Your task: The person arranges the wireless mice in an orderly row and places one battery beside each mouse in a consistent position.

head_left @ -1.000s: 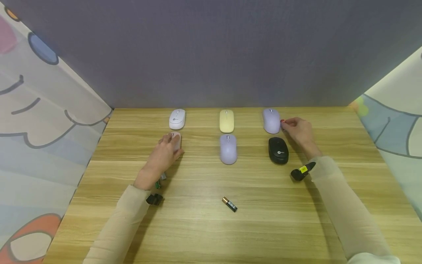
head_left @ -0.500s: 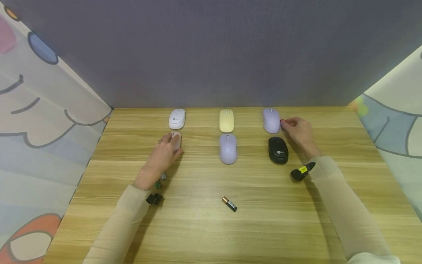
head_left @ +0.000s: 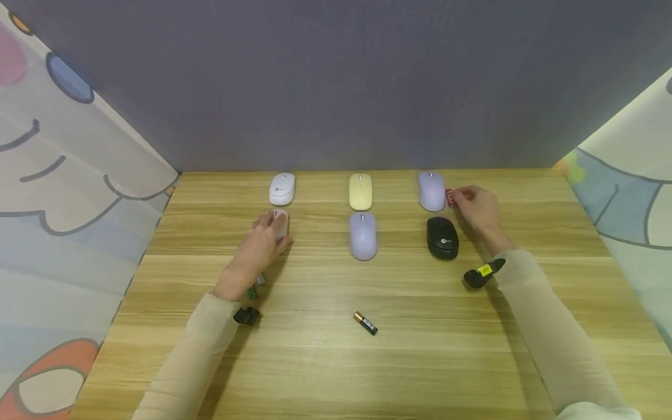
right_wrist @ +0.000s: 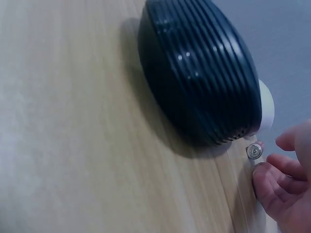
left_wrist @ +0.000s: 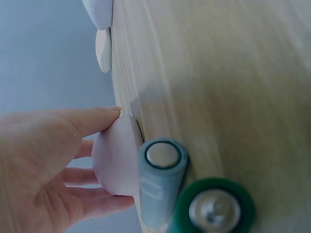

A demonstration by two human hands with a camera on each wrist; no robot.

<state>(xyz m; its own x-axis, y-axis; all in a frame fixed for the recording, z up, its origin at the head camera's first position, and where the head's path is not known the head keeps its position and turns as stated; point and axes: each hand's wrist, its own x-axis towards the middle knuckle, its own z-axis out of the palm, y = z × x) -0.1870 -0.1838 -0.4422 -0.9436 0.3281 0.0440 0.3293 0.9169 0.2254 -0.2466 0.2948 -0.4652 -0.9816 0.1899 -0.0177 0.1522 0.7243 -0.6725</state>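
Note:
My left hand [head_left: 257, 245] grips a pale pink computer mouse [left_wrist: 116, 158] on the table, thumb on one side and fingers on the other. A grey-blue battery [left_wrist: 160, 189] and a green battery [left_wrist: 216, 208] are near that hand, partly hidden under the wrist in the head view. A red battery [head_left: 450, 198] lies beside the right side of a purple mouse [head_left: 431, 192]. My right hand [head_left: 479, 209] is just right of this battery, its fingers loosely bent and apart from it in the right wrist view. Nearer me is a black mouse [right_wrist: 199, 68].
A white mouse [head_left: 282, 189] and a yellow mouse [head_left: 360, 192] stand along the back, with another purple mouse [head_left: 363, 236] in front of the yellow one. A black and copper battery [head_left: 365, 322] lies nearer the front. A grey panel [head_left: 362, 87] rises behind the table.
My right fingers have drawn slightly right and come off the red battery, which now shows more fully. The left hand and the pink mouse have not moved.

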